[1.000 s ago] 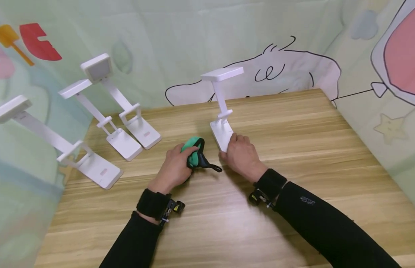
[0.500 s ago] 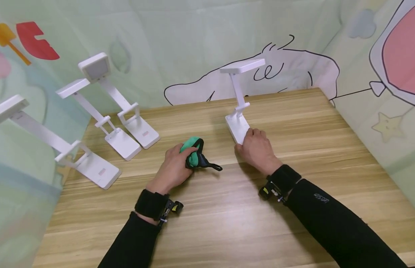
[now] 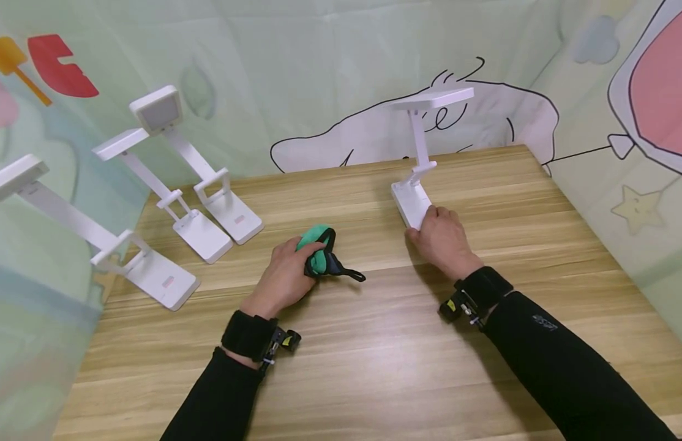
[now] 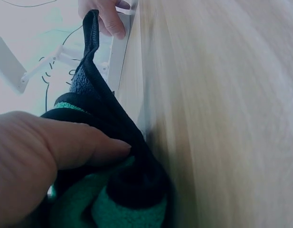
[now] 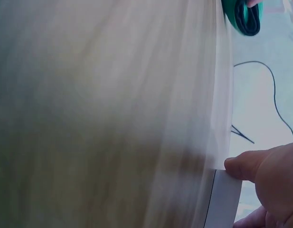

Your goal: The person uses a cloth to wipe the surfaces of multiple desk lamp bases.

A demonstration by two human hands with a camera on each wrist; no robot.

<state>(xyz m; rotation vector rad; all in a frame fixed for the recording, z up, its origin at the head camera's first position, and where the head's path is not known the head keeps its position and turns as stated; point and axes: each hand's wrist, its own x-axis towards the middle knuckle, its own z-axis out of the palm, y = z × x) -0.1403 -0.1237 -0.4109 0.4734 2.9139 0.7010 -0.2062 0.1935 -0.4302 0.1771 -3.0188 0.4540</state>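
My right hand [image 3: 443,240] grips the near end of the base of a white desk lamp [image 3: 411,203], thumb on one side and fingers on the other. The lamp stands upright on the table, its flat head raised at the back. In the right wrist view the thumb lies against the edge of the lamp base [image 5: 224,197]. My left hand [image 3: 286,272] holds a bunched green cloth [image 3: 318,260] with black edging and a black hanging loop, low over the table. The left wrist view shows the thumb pressed on the folded cloth [image 4: 132,204]; the other fingers are hidden.
Several more white desk lamps stand at the left: one near the left edge [image 3: 161,282], a smaller one [image 3: 203,236] and another behind it [image 3: 231,214]. The wooden table [image 3: 363,361] ends at a printed cloth backdrop [image 3: 319,73] at the back and sides.
My right hand has moved the held lamp to the right and slightly back across the table. The left hand with the cloth and the lamps at the left have stayed in place.
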